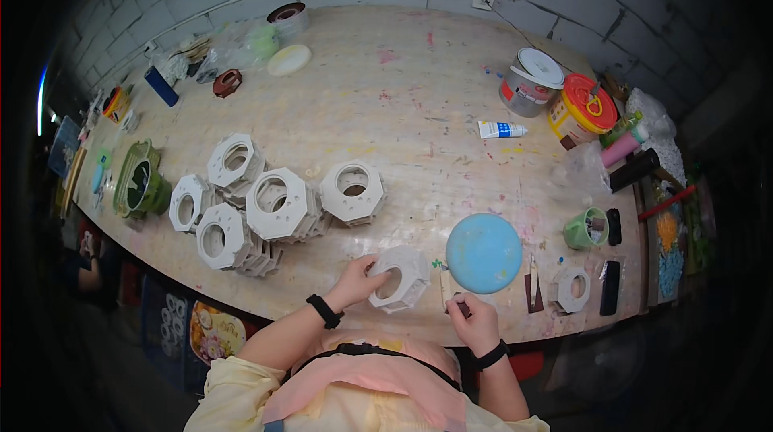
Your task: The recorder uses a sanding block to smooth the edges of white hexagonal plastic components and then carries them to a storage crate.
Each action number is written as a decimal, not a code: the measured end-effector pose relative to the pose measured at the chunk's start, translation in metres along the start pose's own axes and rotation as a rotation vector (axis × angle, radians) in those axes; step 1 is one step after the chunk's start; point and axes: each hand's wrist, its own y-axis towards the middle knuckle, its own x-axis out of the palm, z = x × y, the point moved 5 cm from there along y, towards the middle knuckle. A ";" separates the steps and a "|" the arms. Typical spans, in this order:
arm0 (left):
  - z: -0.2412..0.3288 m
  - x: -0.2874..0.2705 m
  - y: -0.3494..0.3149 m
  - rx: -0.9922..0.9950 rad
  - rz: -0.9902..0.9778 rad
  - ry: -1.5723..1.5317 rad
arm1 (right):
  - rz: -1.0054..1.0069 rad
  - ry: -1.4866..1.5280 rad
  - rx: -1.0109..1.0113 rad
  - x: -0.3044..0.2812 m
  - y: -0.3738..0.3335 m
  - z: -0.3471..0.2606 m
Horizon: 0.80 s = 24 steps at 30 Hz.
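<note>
My left hand (354,281) grips a white octagonal piece with a round hole (413,275) by its left side, tilted above the table's near edge. Just right of it, my right hand (477,323) is closed, with a small dark brown piece (463,309) showing at the fingertips; its kind is unclear. Beyond that hand lies a round light-blue disc (484,252). Similar white octagonal pieces stand in several stacks to the left, one front stack (282,202) among them. A single white octagonal ring (571,289) lies at the right.
A dark brown strip (531,293) and a black phone-like slab (610,287) flank that ring. Behind stand a green cup (586,229), a white tube (501,129), a grey bucket (527,94) and a red-lidded yellow bucket (576,114). A green basket (145,186) is far left.
</note>
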 end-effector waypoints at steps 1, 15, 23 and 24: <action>0.002 0.003 -0.008 -0.155 -0.142 -0.348 | 0.004 -0.005 -0.028 0.000 0.000 -0.007; 0.085 -0.015 -0.088 -0.129 -0.451 -0.626 | -0.043 0.025 -0.463 0.009 0.006 -0.118; 0.097 -0.016 -0.096 -0.055 -0.499 -0.389 | -0.184 0.027 -0.468 0.022 0.007 -0.129; 0.097 -0.014 -0.097 -0.092 -0.555 -0.359 | -0.218 0.024 -0.441 0.025 0.007 -0.128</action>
